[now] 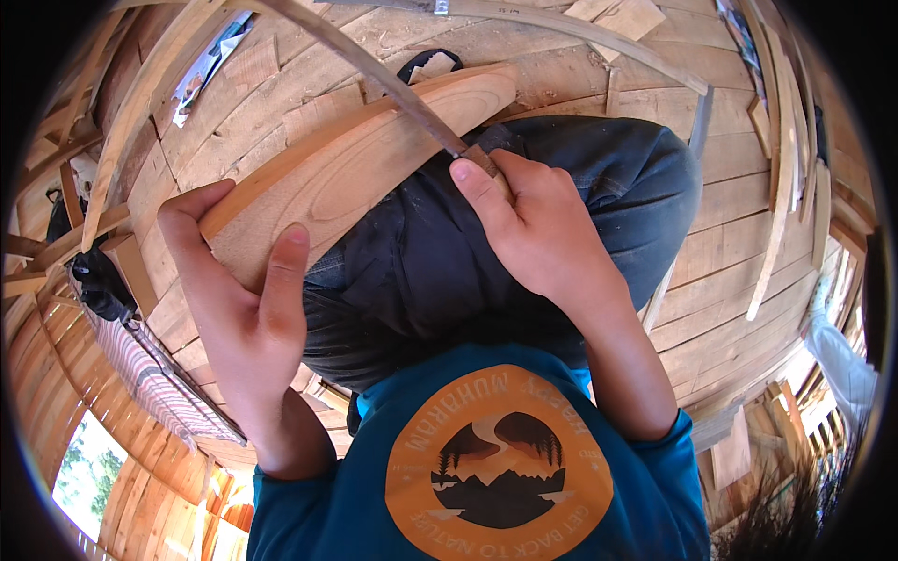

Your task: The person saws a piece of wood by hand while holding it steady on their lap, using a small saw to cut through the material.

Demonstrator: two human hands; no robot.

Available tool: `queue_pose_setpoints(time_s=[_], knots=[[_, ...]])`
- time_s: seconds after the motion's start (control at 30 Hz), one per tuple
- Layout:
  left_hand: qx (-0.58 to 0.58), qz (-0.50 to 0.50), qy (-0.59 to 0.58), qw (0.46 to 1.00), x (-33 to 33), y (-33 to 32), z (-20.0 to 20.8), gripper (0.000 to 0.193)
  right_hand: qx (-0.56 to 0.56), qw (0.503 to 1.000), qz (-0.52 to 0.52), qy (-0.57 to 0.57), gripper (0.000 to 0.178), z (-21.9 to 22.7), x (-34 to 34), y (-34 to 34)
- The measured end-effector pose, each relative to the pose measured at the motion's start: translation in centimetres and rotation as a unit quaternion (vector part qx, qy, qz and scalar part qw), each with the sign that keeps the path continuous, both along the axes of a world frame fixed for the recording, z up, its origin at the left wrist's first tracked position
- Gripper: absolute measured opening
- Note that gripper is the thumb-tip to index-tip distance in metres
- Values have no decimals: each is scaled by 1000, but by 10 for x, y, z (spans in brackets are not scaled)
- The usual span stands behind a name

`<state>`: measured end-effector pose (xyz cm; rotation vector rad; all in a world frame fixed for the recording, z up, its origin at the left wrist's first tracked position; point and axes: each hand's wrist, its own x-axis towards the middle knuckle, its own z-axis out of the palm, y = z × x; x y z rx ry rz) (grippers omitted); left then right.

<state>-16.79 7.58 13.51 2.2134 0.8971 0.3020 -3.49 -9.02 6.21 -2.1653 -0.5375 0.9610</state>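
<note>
My left hand grips the near-left end of a thick, curved piece of wood, thumb on its broad face and fingers round the far edge. The piece slants across my lap, and its face shows oval grain rings. My right hand is closed round the short wooden handle of a long narrow tool. The tool's brownish shaft runs up and left, crossing in front of the wood. Whether its shaft has teeth or a sharp edge cannot be made out.
I sit on a plank floor, legs folded under the wood. Long wooden strips lie to the right, and a curved strip stands at left. A black bag and striped cloth are at left. Another person's sleeve or trouser leg shows at far right.
</note>
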Motion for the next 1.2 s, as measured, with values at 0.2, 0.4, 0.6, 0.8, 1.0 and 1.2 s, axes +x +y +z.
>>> queue_pose_setpoints(time_s=[0.2,0.4,0.6,0.8,1.0,1.2], knots=[[-10,3,17,1000,-2,5,2,45,-77,994,-76,32,57,-30,24,-23],[37,-28,12,999,2,-2,2,46,33,999,-30,9,56,-5,-1,-4],[-1,-17,32,999,-3,7,2,48,64,990,-77,104,58,-36,8,-23],[31,-86,35,995,-4,8,11,48,70,984,-90,135,60,-32,3,-34],[20,-103,44,994,4,9,19,49,134,950,-127,251,48,-22,-3,-48],[49,-129,43,990,7,23,26,45,125,977,-138,105,45,-9,-11,-78]])
